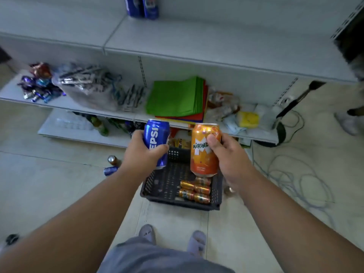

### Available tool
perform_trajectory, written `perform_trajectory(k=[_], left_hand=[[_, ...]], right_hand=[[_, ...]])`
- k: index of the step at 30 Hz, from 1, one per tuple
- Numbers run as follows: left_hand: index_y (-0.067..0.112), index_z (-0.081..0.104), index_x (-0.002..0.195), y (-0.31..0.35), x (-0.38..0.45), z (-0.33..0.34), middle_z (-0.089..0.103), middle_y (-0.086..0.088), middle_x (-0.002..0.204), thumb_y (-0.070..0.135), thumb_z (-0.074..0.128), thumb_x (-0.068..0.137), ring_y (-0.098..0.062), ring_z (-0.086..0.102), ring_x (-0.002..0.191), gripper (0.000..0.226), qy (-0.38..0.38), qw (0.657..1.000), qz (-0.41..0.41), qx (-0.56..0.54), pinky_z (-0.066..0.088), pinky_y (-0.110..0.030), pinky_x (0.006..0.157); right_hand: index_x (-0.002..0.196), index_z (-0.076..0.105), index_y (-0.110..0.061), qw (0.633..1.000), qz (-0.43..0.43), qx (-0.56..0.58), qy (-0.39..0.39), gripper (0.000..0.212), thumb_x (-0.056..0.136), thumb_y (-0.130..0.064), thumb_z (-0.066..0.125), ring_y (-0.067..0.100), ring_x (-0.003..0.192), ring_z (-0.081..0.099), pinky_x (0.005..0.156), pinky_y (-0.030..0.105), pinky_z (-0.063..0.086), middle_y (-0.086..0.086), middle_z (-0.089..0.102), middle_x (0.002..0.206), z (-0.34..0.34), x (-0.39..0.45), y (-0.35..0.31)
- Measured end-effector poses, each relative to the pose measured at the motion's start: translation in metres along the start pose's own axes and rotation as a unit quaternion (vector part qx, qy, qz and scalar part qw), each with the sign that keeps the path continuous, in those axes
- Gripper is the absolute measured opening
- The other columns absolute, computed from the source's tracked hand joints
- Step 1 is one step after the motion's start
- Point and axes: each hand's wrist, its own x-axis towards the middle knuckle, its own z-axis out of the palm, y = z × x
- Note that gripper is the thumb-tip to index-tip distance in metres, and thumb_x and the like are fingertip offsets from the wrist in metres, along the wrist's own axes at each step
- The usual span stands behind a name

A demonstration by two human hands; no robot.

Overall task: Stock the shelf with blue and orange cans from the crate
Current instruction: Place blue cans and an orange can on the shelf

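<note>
A blue Pepsi aluminium can (156, 141) sits gripped in the left hand (144, 152), an orange Mirinda aluminium can (204, 150) gripped in the right hand (229, 156), both held above the dark plastic lattice crate (157, 186) on the floor, where more small orange cans (195, 189) lie. Two blue cans (141, 6) stand on the grey metal shelf (197, 36).

Before us, a grey shelf (216, 36) unit: on its upper board, at twelve o'clock, we count two blue cans (142, 6). On the lower board (82, 107), from ten to two o'clock, lie wrapped sweets (39, 83), a clear bag (86, 85), folded green cloths (177, 95) and a yellow sponge (248, 119). The tiled floor (49, 184) carries the dark crate (167, 186), two loose cans (112, 166) at nine o'clock and coiled cables (295, 180) at three.
</note>
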Motion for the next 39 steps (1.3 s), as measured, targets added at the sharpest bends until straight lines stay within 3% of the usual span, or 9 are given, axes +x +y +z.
perform_trajectory(k=[5,8,10,13,16,23,28,34,39], left_hand=[[0.026,0.049,0.11,0.044,0.004,-0.012,0.065,0.002,0.097,0.027,0.081,0.079,-0.016,0.066,0.085,0.045,-0.025,0.998,0.044,-0.039,0.055,-0.034,0.07],[0.028,0.051,0.107,0.065,0.029,-0.028,0.068,0.001,0.098,0.035,0.085,0.073,-0.018,0.07,0.086,0.049,-0.036,0.995,0.067,-0.057,0.059,-0.038,0.076],[0.027,0.052,0.108,0.08,0.05,-0.039,0.068,0.001,0.097,0.035,0.087,0.07,-0.016,0.069,0.085,0.053,-0.045,0.993,0.08,-0.072,0.057,-0.03,0.069],[0.025,0.056,0.109,0.099,0.092,-0.057,0.069,0.003,0.096,0.036,0.087,0.071,-0.013,0.068,0.084,0.051,-0.059,0.991,0.109,-0.05,0.056,-0.028,0.069],[0.024,0.059,0.107,0.116,0.138,-0.077,0.071,0.001,0.096,0.037,0.086,0.072,-0.017,0.07,0.086,0.045,-0.086,0.986,0.134,-0.042,0.06,-0.039,0.078],[0.026,0.055,0.119,0.155,0.199,-0.105,0.069,0.005,0.102,0.039,0.083,0.074,-0.013,0.068,0.091,0.054,-0.11,0.976,0.183,-0.038,0.056,-0.03,0.074],[0.027,0.06,0.117,0.167,0.235,-0.094,0.052,0.007,0.105,0.043,0.086,0.068,-0.004,0.056,0.092,0.058,-0.048,0.972,0.229,0.028,0.048,-0.028,0.085],[0.028,0.061,0.115,0.187,0.31,-0.081,0.05,0.007,0.107,0.045,0.087,0.065,-0.011,0.056,0.092,0.059,-0.032,0.965,0.237,0.104,0.045,-0.026,0.087],[0.028,0.065,0.109,0.202,0.406,-0.046,0.064,0.003,0.107,0.051,0.084,0.056,-0.016,0.062,0.092,0.06,-0.018,0.958,0.25,0.141,0.056,-0.04,0.089]], right_hand=[[0.107,0.065,-0.017,0.989,-0.001,0.147,-0.016,0.034,0.092,-0.044,0.052,0.023,0.084,0.072,0.076,0.044,0.059,0.007,0.075,0.094,0.001,-0.001,-0.069],[0.114,0.063,-0.017,0.987,-0.03,0.15,-0.042,0.074,0.059,-0.064,0.079,0.029,0.09,0.072,0.072,0.047,0.059,0.014,0.073,0.103,0.009,0.014,-0.093],[0.113,0.063,-0.018,0.991,-0.054,0.121,-0.032,0.09,0.037,-0.056,0.093,0.032,0.091,0.072,0.071,0.049,0.06,0.015,0.073,0.104,0.02,0.03,-0.107],[0.112,0.063,-0.02,0.994,-0.082,0.069,0.032,0.072,0.049,-0.038,0.093,0.033,0.095,0.072,0.08,0.054,0.058,0.011,0.074,0.104,0.042,0.056,-0.125],[0.115,0.062,-0.023,0.988,-0.106,0.064,0.092,0.071,0.053,-0.042,0.09,0.028,0.095,0.072,0.084,0.055,0.057,0.006,0.073,0.104,0.066,0.084,-0.141],[0.108,0.061,-0.033,0.976,-0.133,-0.001,0.174,0.06,0.056,-0.05,0.084,0.019,0.088,0.072,0.078,0.049,0.06,-0.002,0.073,0.097,0.086,0.124,-0.175],[0.105,0.06,-0.031,0.969,-0.133,-0.051,0.2,0.043,0.07,-0.041,0.084,0.018,0.086,0.071,0.077,0.048,0.06,-0.005,0.071,0.095,0.079,0.166,-0.188],[0.11,0.055,-0.029,0.961,-0.118,-0.102,0.228,0.042,0.078,-0.038,0.079,0.01,0.087,0.064,0.065,0.025,0.05,-0.007,0.065,0.099,0.087,0.227,-0.201],[0.105,0.056,-0.031,0.95,-0.104,-0.136,0.26,0.038,0.077,-0.035,0.08,0.001,0.084,0.058,0.062,0.017,0.041,-0.013,0.062,0.096,0.093,0.284,-0.195]])
